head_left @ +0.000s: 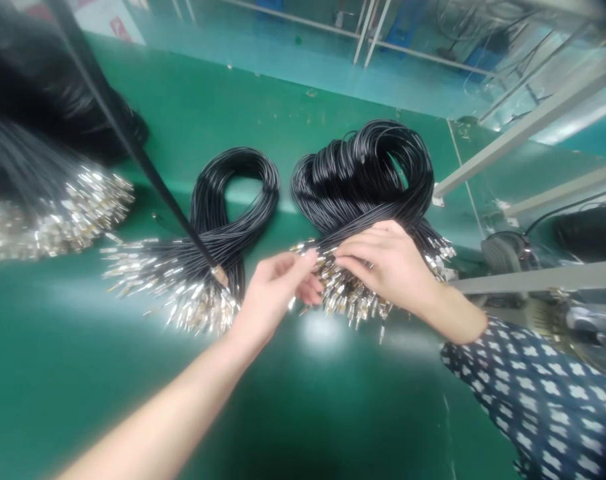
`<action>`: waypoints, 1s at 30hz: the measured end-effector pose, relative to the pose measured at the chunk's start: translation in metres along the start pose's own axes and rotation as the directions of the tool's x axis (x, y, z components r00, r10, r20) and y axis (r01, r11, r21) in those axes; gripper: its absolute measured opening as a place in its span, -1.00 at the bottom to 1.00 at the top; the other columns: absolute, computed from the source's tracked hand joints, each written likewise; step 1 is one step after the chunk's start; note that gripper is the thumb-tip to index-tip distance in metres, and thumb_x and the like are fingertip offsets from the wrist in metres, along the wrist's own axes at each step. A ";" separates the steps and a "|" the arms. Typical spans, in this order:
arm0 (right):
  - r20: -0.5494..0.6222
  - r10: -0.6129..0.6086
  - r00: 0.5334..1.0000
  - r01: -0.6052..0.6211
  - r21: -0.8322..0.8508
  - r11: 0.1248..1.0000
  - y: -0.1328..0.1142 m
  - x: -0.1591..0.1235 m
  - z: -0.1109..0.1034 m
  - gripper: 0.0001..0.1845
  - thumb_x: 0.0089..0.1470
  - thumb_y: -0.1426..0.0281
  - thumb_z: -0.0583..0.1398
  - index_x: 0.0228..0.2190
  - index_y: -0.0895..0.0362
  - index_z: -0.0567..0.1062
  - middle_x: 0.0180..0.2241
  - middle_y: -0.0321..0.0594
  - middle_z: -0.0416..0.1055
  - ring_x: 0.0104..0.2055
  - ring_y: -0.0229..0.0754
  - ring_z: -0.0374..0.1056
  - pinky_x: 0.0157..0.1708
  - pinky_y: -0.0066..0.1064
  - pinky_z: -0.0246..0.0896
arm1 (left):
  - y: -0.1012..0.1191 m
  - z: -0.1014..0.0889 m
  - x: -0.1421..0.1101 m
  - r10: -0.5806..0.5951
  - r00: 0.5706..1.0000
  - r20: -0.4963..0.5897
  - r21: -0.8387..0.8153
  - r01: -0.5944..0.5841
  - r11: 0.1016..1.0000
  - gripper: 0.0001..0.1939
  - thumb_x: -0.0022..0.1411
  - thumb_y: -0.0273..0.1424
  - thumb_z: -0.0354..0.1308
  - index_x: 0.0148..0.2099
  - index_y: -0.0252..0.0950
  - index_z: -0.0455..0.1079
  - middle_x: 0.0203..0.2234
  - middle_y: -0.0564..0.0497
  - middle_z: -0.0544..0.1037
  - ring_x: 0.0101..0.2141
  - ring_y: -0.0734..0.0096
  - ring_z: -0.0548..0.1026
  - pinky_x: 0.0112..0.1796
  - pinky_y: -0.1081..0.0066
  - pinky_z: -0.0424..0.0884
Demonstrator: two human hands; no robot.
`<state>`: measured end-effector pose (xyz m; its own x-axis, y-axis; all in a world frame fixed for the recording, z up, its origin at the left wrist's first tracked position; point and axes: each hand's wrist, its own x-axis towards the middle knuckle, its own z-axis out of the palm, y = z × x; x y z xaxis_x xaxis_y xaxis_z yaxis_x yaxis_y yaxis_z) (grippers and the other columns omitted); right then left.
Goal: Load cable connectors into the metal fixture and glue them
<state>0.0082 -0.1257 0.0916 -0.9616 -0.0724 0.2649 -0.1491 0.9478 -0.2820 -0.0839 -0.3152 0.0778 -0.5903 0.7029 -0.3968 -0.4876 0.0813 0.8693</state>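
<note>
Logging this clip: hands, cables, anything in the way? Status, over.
Left hand at connectors, right hand over them; grips unclear. Right bundle coiled beyond. Black rod or cord crosses left bundle in view.

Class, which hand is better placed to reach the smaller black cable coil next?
Probably the left hand, nearer the smaller black cable coil; the right hand is at silvery metal tips of the larger black cable coil.

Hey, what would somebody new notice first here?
Probably the large coiled bundle of black cables right of centre, with the left hand and right hand at its silvery connectors. A smaller coiled bundle lies to its left on the green surface. The white-patterned dark sleeve at lower right also stands out.
</note>
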 end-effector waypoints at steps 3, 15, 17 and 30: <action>0.013 -0.005 1.000 0.005 -0.007 1.000 -0.002 0.000 0.001 -0.89 0.28 0.38 0.23 -0.31 0.09 0.56 -0.24 -0.31 0.62 -0.21 -0.16 0.49 -0.08 -0.22 0.04 | -0.002 0.000 -0.001 -0.014 0.999 0.039 0.013 0.014 1.000 -0.75 0.19 -0.28 0.28 -0.38 -0.39 0.43 -0.53 -0.09 0.60 -0.58 0.45 0.53 -0.51 0.50 0.42; 0.518 0.109 0.849 -0.406 0.507 0.760 -0.001 0.032 -0.010 -0.83 0.24 0.45 0.18 -0.35 0.16 0.57 -0.39 -0.30 0.54 -0.36 -0.27 0.38 -0.31 -0.41 0.21 | -0.015 0.001 0.000 0.237 0.971 -0.040 0.300 -0.215 0.929 -0.87 0.28 -0.39 0.18 -0.31 -0.35 0.45 -0.49 0.00 0.59 -0.50 0.44 0.57 -0.40 0.45 0.51; 0.564 0.082 0.822 -0.442 0.539 0.717 0.000 0.036 -0.010 -0.84 0.22 0.44 0.19 -0.37 0.17 0.57 -0.38 -0.28 0.55 -0.35 -0.27 0.40 -0.31 -0.42 0.24 | -0.015 0.002 0.001 0.234 0.971 -0.044 0.304 -0.210 0.929 -0.86 0.29 -0.39 0.18 -0.32 -0.35 0.44 -0.50 0.01 0.58 -0.51 0.45 0.56 -0.41 0.45 0.51; 0.501 0.168 0.849 -0.425 0.459 0.780 -0.010 0.036 0.001 -0.84 0.17 0.48 0.21 -0.46 0.16 0.52 -0.51 -0.35 0.49 -0.51 -0.34 0.29 -0.41 -0.44 0.15 | -0.017 0.000 0.003 0.142 0.987 -0.081 0.261 -0.117 0.958 -0.82 0.25 -0.36 0.21 -0.37 -0.33 0.37 -0.59 0.02 0.56 -0.61 0.43 0.54 -0.54 0.49 0.46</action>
<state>-0.0254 -0.1385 0.1035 -0.9570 -0.0579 -0.2844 0.1866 0.6279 -0.7556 -0.0776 -0.3148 0.0618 -0.7035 0.6481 -0.2916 -0.2301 0.1805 0.9563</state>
